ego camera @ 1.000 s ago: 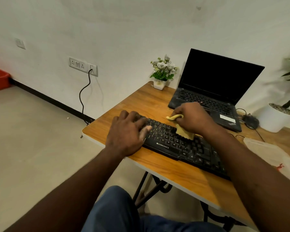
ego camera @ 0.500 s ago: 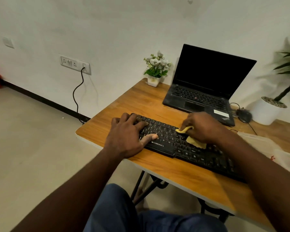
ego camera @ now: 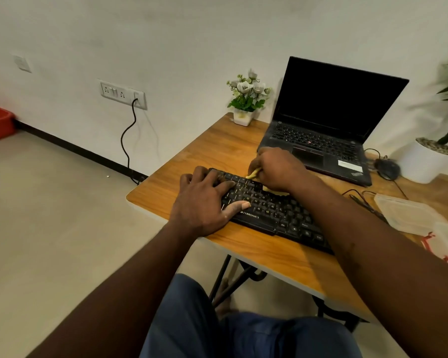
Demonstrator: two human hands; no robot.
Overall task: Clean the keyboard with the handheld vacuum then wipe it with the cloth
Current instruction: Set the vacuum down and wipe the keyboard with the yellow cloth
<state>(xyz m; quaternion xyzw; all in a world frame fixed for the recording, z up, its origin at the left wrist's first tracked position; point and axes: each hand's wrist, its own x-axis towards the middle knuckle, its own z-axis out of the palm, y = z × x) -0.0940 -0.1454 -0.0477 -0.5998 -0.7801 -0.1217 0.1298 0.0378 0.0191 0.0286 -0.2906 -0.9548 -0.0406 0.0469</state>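
A black keyboard (ego camera: 274,210) lies slanted on the wooden table (ego camera: 256,246). My left hand (ego camera: 204,200) rests flat on the keyboard's left end, fingers spread over the keys and thumb along the front edge. My right hand (ego camera: 277,169) grips a crumpled yellow cloth (ego camera: 254,173) and presses it on the far rows of keys near the middle. Most of the cloth is hidden under that hand. No handheld vacuum is in view.
An open black laptop (ego camera: 321,135) stands behind the keyboard, a small flower pot (ego camera: 243,117) to its left. A mouse (ego camera: 387,167) and a white planter (ego camera: 424,161) sit at the right. Clear plastic containers (ego camera: 409,213) lie at the right edge. A cable hangs from a wall socket (ego camera: 123,93).
My right hand has slid the yellow cloth leftward and toward the far edge of the keyboard. My left hand has stayed on the left end.
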